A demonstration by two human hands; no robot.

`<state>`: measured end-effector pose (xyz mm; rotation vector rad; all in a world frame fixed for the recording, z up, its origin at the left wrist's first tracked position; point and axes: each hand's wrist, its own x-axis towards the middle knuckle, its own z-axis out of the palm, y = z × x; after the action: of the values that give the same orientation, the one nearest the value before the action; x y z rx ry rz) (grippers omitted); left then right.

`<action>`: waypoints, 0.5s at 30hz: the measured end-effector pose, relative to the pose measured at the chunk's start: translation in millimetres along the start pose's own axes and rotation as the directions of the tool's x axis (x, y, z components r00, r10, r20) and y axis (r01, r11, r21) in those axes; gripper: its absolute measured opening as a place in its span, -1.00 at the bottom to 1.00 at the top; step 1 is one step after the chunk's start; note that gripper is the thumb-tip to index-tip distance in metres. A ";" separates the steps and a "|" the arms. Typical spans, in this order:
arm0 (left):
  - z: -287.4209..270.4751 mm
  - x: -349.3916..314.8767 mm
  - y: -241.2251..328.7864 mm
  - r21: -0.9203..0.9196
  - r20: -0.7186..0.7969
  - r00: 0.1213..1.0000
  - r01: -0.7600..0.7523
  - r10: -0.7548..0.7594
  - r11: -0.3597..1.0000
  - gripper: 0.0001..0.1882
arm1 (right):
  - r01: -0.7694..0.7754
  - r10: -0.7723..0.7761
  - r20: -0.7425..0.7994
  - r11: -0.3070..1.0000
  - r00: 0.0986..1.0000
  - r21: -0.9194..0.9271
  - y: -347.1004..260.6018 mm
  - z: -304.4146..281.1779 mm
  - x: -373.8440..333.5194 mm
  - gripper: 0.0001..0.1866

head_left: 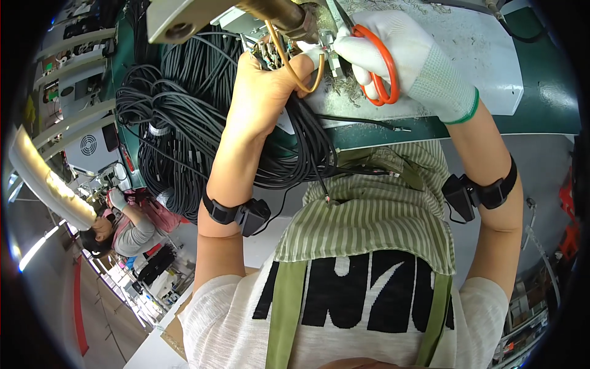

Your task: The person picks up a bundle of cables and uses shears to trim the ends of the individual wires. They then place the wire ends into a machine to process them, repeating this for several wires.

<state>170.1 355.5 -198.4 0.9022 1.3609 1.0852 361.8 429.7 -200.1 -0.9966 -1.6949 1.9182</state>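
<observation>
Head view, looking down over our striped apron toward the far edge of the table (541,104). Our bare left hand (264,92) is closed in a pinch around the end of a black cable (307,132), holding its stripped tip up beneath the metal head of a bench machine (270,12); a thin amber tube (294,67) curves down from that head and loops just past our left fingertips. Our gloved right hand (405,58) is curled through the orange handles of a pair of scissors (378,64), with its index finger stretched leftward until it touches the small metal fitting (329,52) at the cable tip. The two hands therefore meet at one spot, directly under the machine head, near the table's far left corner. The scissors' long axis runs from the handles, low and to the right, up and leftward toward the fitting; the blade tips are mostly hidden, so we cannot tell whether they are parted. The cable's free length falls away toward us, joining the large coiled bundle of black cables (184,123) hanging over the table's left edge. Our left hand is the nearer to the cable end; our right is nearer the fitting. A white sheet (479,55) strewn with wire clippings lies under the right hand.
</observation>
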 end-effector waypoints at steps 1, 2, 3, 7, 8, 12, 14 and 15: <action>-1.1 1.4 0.4 0.053 0.007 0.999 -0.033 0.033 0.998 -0.81 | 0.005 -0.005 0.033 1.000 0.999 0.016 -4.6 -6.0 0.4 -0.71; -1.3 2.5 0.7 0.053 0.009 0.999 -0.031 0.031 0.998 -0.81 | 0.008 -0.010 0.064 0.999 0.998 0.032 -13.6 -10.2 0.2 -0.74; -1.0 3.2 1.4 0.062 0.017 0.998 -0.055 0.054 0.997 -0.78 | 0.012 -0.016 0.096 0.999 0.995 0.048 -17.5 -12.5 0.5 -0.78; -2.5 4.3 0.6 0.100 0.027 0.995 -0.099 0.097 0.990 -0.70 | -0.041 0.033 0.069 0.992 0.997 0.122 -3.2 -6.7 1.4 -0.69; -3.8 3.7 -1.0 0.121 0.018 0.995 -0.096 0.095 0.988 -0.67 | -0.039 0.031 0.066 0.992 0.997 0.122 -3.7 -6.3 0.8 -0.69; -1.1 2.0 -7.2 0.139 -0.046 0.988 -0.143 0.151 0.980 -0.62 | -0.012 0.008 0.041 0.996 0.999 0.090 -5.5 -5.0 -1.4 -0.70; 1.2 2.0 -8.0 0.136 -0.075 0.981 -0.168 0.179 0.976 -0.60 | -0.006 -0.001 0.052 0.991 0.999 0.132 -1.0 -5.6 -1.6 -0.70; 2.2 1.9 -7.4 0.126 -0.073 0.981 -0.171 0.181 0.977 -0.59 | -0.003 -0.006 0.057 0.988 0.998 0.152 0.0 -6.1 -1.5 -0.70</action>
<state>172.7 355.5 -206.0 1.0917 1.4486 1.1974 367.2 432.9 -199.8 -0.8903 -1.5517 2.0588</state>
